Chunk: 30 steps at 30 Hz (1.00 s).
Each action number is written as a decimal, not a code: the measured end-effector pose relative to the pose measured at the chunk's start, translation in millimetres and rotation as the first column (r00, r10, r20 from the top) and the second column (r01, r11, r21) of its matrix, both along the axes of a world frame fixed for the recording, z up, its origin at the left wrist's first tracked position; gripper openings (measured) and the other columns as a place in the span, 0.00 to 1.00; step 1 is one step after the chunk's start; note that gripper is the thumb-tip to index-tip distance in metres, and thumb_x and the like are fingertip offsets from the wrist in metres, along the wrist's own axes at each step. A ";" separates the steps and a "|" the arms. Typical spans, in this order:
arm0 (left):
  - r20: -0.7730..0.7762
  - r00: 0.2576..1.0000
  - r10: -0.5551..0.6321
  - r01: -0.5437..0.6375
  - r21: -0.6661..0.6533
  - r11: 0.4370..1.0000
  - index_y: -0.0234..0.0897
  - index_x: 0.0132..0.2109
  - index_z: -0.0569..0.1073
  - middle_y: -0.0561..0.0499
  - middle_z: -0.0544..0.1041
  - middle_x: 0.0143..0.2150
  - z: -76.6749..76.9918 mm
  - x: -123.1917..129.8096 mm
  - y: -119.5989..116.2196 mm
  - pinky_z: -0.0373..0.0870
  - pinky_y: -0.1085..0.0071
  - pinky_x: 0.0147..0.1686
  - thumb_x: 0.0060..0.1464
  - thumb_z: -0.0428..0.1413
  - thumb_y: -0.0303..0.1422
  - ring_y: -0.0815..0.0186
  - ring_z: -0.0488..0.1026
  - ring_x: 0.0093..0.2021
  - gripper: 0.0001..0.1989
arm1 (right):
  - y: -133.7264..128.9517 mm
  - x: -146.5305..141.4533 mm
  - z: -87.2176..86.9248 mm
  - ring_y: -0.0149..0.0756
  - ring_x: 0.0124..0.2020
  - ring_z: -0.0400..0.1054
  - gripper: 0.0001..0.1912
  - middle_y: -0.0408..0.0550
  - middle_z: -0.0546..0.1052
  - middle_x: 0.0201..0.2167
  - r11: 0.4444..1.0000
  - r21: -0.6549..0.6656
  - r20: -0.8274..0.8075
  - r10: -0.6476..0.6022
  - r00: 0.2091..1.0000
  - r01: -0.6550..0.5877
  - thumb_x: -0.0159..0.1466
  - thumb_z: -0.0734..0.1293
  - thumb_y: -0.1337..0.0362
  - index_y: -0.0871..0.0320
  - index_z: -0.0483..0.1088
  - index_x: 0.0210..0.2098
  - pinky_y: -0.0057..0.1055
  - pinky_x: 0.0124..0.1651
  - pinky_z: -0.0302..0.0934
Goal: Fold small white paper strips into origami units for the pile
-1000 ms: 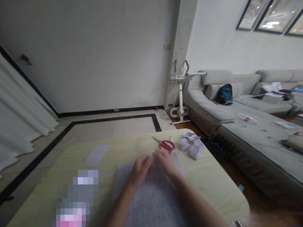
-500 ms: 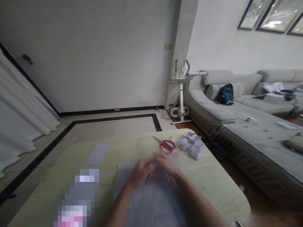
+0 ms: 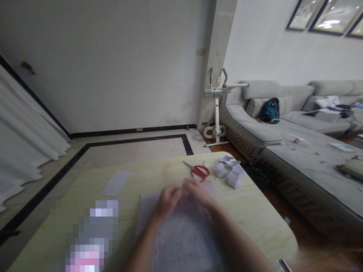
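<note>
A large printed or written sheet of paper (image 3: 181, 245) lies on the pale wooden table (image 3: 255, 219), beneath both of my forearms. Over its upper part my left hand (image 3: 169, 200) has its fingers curled in a pinch. My right hand (image 3: 198, 193) is closed too, close to the left one at the fingertips. Whatever is between the fingers is blurred and hidden. Just beyond the right hand are red-handled scissors (image 3: 200, 172), their blades pointing up and left. Several folded pieces of paper (image 3: 235, 179) sit to the right of the scissors.
A small pale paper slip (image 3: 116, 183) lies on the table's left side, behind a pixelated object (image 3: 90, 234). Small scraps lie around the scissors. Past the table stand a white exercise machine (image 3: 217, 113) and a grey sofa (image 3: 295, 162) bearing a blue backpack (image 3: 270, 110).
My hands have drawn slightly apart, the left one shifting a little to the left. The camera view has tilted slightly. Scissors and papers keep their places on the table.
</note>
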<state>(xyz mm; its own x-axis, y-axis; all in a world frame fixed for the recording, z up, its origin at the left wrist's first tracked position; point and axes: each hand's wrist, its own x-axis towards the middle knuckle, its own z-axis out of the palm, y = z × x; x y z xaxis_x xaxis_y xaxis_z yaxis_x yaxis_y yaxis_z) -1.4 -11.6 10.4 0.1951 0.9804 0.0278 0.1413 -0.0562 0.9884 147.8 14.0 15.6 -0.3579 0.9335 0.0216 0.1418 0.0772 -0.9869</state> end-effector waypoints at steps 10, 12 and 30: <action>0.026 0.999 -0.039 0.040 -0.038 0.999 0.35 0.23 0.64 0.57 0.63 0.19 -0.8 -2.2 -0.1 0.57 0.76 0.22 0.53 0.50 0.38 0.71 0.61 0.21 0.14 | 0.7 1.3 -1.5 0.27 0.22 0.53 0.13 0.38 0.59 0.19 0.995 -0.029 -0.094 0.090 0.991 -0.093 0.59 0.61 0.61 0.58 0.60 0.20 0.24 0.24 0.47; 0.028 0.999 -0.039 0.040 -0.033 0.999 0.35 0.24 0.64 0.57 0.63 0.19 -1.5 -2.2 0.4 0.57 0.76 0.22 0.53 0.50 0.38 0.72 0.61 0.21 0.14 | 0.9 0.0 -0.9 0.27 0.22 0.53 0.15 0.38 0.59 0.19 0.997 0.006 -0.053 0.072 0.996 -0.072 0.60 0.61 0.59 0.58 0.59 0.20 0.24 0.24 0.47; 0.030 0.982 0.186 -0.188 0.101 0.977 0.35 0.25 0.65 0.57 0.64 0.20 -0.9 -2.5 2.8 0.58 0.77 0.23 0.55 0.51 0.39 0.72 0.62 0.22 0.15 | 0.0 -2.5 1.4 0.27 0.22 0.54 0.19 0.38 0.60 0.20 0.992 0.130 0.043 0.002 0.999 -0.007 0.63 0.60 0.51 0.58 0.59 0.23 0.25 0.24 0.49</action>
<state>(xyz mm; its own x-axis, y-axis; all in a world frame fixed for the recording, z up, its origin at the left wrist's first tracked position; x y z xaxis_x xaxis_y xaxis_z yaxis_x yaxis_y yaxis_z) -3.9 -8.8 9.5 0.0072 0.9912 0.1321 0.1388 -0.1318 0.9815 145.3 14.1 17.0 -0.3652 0.9222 0.1268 0.1834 0.2048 -0.9615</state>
